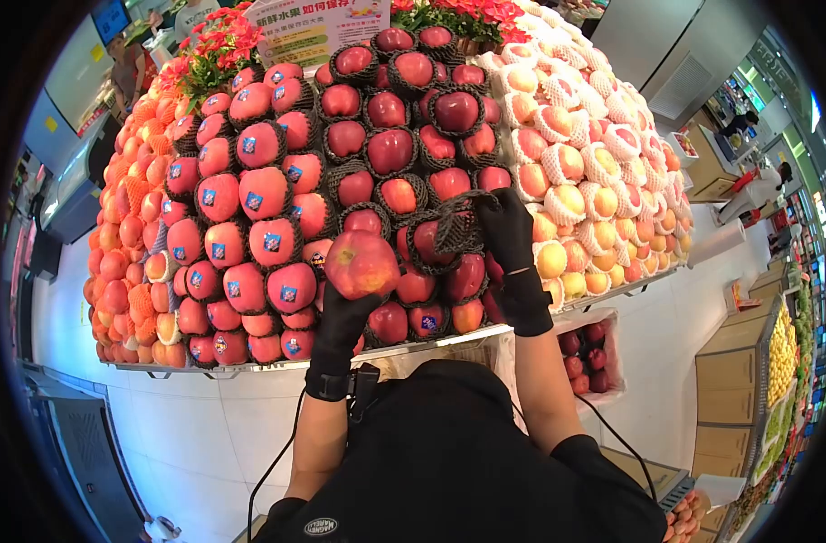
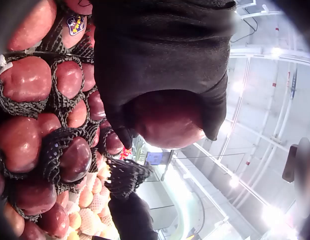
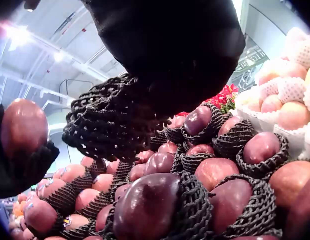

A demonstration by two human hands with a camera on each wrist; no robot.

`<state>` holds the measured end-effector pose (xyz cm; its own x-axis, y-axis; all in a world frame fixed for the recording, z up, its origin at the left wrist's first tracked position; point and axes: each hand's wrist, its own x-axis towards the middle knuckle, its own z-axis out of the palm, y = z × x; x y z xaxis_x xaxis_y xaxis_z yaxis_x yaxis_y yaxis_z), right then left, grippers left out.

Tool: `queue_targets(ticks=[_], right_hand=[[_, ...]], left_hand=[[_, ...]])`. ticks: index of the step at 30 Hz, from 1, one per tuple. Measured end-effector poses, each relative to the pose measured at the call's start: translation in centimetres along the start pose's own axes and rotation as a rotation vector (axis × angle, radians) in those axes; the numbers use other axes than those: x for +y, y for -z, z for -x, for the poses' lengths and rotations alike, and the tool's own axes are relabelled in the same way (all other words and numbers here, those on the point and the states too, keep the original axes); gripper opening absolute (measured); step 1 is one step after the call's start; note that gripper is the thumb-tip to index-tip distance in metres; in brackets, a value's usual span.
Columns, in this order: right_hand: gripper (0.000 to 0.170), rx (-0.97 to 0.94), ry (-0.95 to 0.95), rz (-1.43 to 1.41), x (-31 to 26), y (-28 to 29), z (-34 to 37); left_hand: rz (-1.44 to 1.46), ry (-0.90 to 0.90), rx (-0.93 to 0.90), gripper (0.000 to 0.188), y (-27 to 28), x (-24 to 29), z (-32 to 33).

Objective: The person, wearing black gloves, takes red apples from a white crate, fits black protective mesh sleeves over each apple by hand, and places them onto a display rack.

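In a black glove, my left hand (image 1: 345, 312) grips a large red apple (image 1: 362, 263) from below, raised over the front of the fruit display. The left wrist view shows the gloved fingers curled round this apple (image 2: 167, 122). My right hand (image 1: 506, 226), gloved too, pinches an empty black foam net sleeve (image 1: 458, 223) that hangs toward the left. In the right wrist view the net (image 3: 107, 120) dangles open above the stacked apples, and the held apple (image 3: 25, 127) shows at the left. Netted dark red apples (image 1: 390, 150) lie behind and below both hands.
Apples with blue stickers (image 1: 219, 197) are stacked on the left. Peach-like fruit in white nets (image 1: 562, 163) fills the right side. A sign (image 1: 318, 34) and red flowers (image 1: 218, 50) stand at the top. Beneath the display's front edge sits a box of dark red fruit (image 1: 598, 357).
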<state>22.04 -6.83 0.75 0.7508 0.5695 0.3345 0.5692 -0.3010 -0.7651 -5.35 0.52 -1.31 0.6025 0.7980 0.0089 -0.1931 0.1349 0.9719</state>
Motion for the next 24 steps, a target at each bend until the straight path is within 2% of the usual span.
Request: queue_targets(ticks=[3, 6, 9, 13, 15, 17, 20, 24], right_hand=[[0.019, 0.085, 0.036, 0.193, -0.3, -0.6, -1.1], [0.018, 0.093, 0.086, 0.325, -0.9, -0.5, -1.5], [0.015, 0.097, 0.177, 0.329, -1.0, -1.3, -1.7], [0.012, 0.022, 0.243, 0.269, -1.5, -3.1, -1.0], [0.016, -0.082, 0.292, 0.161, -1.9, -2.7, -0.5], [0.024, -0.128, 0.352, 0.041, -3.1, -1.4, 0.1], [0.040, -0.335, 0.192, -0.239, -4.1, 1.2, 0.6], [0.044, -0.376, 0.278, -0.216, -4.0, 2.0, 0.5]], left_hand=[[0.020, -0.003, -0.015, 0.073, -0.8, -0.3, -0.4], [0.018, -0.036, -0.043, 0.079, -1.7, -1.3, -0.4], [0.037, -0.042, -0.131, 0.083, -3.3, -0.5, -0.5], [-0.043, -0.052, -0.186, 0.079, -5.5, 0.3, -1.1], [-0.059, -0.075, -0.217, 0.076, -6.1, 0.9, -1.3], [-0.031, -0.090, -0.185, 0.073, -5.9, 0.4, -1.5], [-0.032, -0.085, -0.101, 0.070, -4.9, -0.9, -2.4], [-0.026, -0.030, 0.000, 0.068, -4.1, -0.7, -3.2]])
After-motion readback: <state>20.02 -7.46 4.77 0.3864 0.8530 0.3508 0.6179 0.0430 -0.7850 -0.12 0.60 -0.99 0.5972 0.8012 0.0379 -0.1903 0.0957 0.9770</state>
